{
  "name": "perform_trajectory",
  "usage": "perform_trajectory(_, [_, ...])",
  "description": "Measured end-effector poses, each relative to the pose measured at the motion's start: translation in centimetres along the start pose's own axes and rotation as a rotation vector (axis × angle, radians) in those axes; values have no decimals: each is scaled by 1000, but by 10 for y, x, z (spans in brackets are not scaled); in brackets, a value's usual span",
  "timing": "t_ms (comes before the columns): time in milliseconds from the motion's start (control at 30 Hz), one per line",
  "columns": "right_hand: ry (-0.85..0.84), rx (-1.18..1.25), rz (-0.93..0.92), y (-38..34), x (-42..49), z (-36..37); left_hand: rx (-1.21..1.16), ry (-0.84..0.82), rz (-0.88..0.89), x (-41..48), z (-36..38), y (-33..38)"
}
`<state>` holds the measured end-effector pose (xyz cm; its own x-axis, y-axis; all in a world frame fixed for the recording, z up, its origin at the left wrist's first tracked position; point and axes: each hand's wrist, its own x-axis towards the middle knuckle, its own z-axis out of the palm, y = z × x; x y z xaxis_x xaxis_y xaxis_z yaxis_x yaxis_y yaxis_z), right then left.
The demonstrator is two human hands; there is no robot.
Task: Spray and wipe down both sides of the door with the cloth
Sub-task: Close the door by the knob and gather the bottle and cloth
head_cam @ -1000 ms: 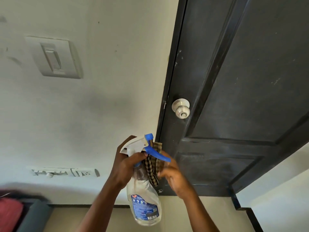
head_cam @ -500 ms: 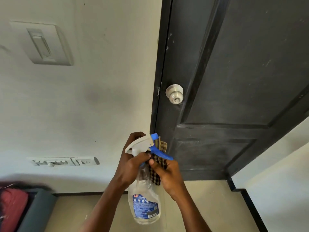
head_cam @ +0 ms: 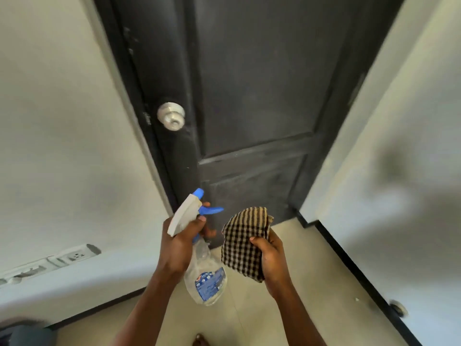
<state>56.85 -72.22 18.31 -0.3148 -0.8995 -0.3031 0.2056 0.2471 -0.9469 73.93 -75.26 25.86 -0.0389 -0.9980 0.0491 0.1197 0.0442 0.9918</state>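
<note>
The door (head_cam: 262, 83) stood at the far centre. It was dark and panelled, it appeared seated in its frame, and its near face was dull, with no wet streaks that could be made out. Its round metal knob (head_cam: 171, 116) sat at the left edge. Neither tool touched the door.

The cloth (head_cam: 245, 242), a checked piece folded into a pad, was held near centre-right. The right grip (head_cam: 273, 258) was clenched round its lower right edge, thumb on top, and the fold presented a flat face judged suitable for wiping. Just left of it, the spray bottle (head_cam: 207, 275) hung with its blue nozzle (head_cam: 198, 193) directed toward the lower panel. The left grip (head_cam: 180, 245) was closed round the bottle neck with fingers at the blue trigger (head_cam: 212, 210) — a hold judged to permit firing without regripping.

Status, as judged: spraying of this face had not begun, and the other face was also outstanding.

A socket strip (head_cam: 74, 255) ran low on the left wall. Pale floor (head_cam: 311, 283) tiles lay beneath, and a small round fitting (head_cam: 398, 308) sat low on the right wall.
</note>
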Motion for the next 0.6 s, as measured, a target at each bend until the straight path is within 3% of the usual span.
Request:
perform_trajectory(167, [157,49,74,14,-52,-100,95,-42,-57,-42,72,-21])
perform_trajectory(333, [363,187,145,37,-121,-196,210,-269,-54,-97,155,-50])
perform_trajectory(600, [715,383,105,64,-229,-312,261,-695,-106,-195,287,-73])
